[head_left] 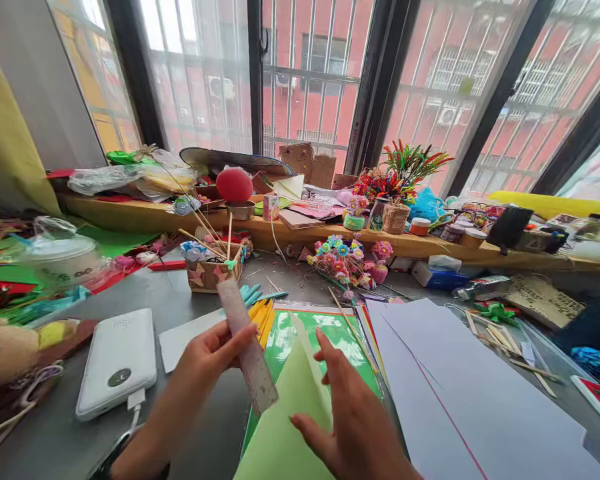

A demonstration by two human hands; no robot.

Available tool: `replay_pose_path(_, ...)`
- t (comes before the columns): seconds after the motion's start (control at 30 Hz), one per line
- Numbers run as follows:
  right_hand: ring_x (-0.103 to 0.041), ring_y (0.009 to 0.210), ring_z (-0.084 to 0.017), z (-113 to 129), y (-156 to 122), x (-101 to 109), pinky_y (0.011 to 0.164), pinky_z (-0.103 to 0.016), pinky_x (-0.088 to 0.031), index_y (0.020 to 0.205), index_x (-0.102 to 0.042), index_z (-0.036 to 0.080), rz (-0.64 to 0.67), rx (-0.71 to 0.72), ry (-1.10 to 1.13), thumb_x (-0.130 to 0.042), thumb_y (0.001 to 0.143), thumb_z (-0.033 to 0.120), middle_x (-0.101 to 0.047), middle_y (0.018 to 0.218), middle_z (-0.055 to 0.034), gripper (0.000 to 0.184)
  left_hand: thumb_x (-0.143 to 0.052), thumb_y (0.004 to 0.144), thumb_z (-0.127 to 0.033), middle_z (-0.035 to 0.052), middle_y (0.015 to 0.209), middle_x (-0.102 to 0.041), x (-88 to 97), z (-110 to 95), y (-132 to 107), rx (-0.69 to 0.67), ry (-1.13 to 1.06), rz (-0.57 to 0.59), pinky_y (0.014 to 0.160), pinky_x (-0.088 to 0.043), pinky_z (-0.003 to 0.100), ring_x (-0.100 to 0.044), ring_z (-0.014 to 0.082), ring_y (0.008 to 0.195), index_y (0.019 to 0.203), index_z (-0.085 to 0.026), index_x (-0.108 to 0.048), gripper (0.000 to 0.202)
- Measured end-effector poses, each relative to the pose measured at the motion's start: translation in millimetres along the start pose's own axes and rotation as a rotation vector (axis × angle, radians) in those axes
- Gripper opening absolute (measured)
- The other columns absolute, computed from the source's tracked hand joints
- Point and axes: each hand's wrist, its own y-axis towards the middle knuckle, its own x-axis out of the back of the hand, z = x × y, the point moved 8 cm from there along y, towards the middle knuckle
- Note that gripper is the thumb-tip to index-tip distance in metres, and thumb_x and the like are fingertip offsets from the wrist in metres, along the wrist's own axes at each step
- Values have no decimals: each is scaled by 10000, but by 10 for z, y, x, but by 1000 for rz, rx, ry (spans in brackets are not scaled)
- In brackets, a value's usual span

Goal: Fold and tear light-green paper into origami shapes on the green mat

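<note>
My left hand (205,363) is closed, thumb on top, around a flat, worn, whitish strip (245,347) that looks like a ruler. The strip slants from upper left to lower right, and its near end is above the left side of a light green paper sheet (295,407). My right hand (353,407) is over the right side of that sheet, with its thumb and fingers apart. One edge of the sheet stands up as a narrow flap beside the fingers; whether they touch it I cannot tell. Beneath lies a glossy green pack (283,340) of paper.
White paper sheets (430,360) lie to the right. At left is a white power bank (120,363) with a cable. Yellow folded paper strips (263,319), a cardboard box (213,273) holding sticks, and crafted flowers (347,263) stand behind. A cluttered ledge (300,233) runs below the windows.
</note>
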Motion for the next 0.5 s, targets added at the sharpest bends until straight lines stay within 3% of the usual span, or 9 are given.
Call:
replay_pose_path(0.2,-560,592,-145,-285,1,0,567,-287,-473,1314,-82,220,154,-172,35,-427,701,104,-589,833,-17,713,-644,579,-407,-32,577,-560,-377,463,174,169,52,164,477,-463,249,-591,178,568,1127,-127,-342,686)
replay_pose_path(0.33,-559,600,-137,-432,66,147,605,-280,-459,1309,-150,213,123,-230,14,-390,713,88,-588,790,-5,655,-626,589,-365,3,652,-575,-606,679,249,192,52,252,498,-478,269,-599,198,627,1203,-109,-231,773)
replay_pose_path(0.43,-545,573,-127,-618,91,255,593,-272,-455,1273,-272,239,105,-267,-3,-372,726,103,-583,782,0,573,-607,604,-285,44,794,-558,-673,781,310,195,116,238,471,-465,261,-593,186,612,1257,-132,-120,829)
replay_pose_path(0.5,-532,545,-116,-763,68,273,581,-262,-455,1150,-459,234,132,-293,25,-383,739,142,-591,791,-9,428,-587,616,-250,50,862,-521,-670,814,351,170,176,199,448,-448,243,-574,149,556,1278,-164,-66,848)
